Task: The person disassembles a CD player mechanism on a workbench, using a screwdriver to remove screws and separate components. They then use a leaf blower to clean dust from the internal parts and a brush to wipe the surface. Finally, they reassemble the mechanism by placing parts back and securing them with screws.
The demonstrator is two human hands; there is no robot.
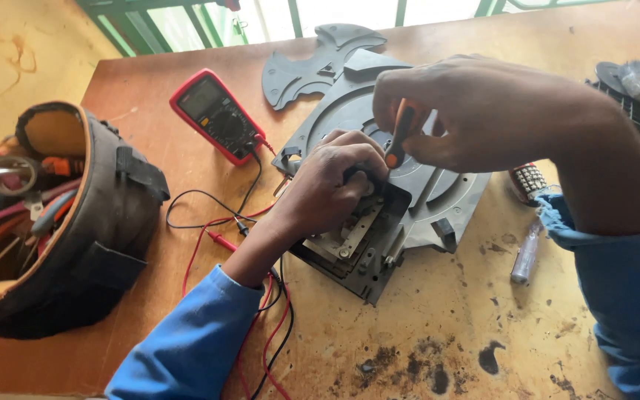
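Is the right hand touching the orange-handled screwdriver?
Touching. The head view shows the right hand with its fingers wrapped around the orange-handled screwdriver, above the grey plastic assembly.

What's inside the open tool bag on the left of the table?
The tool bag shows pink- and orange-handled tools and a roll of tape at its mouth. Anything deeper is hidden by its dark wall and the frame edge.
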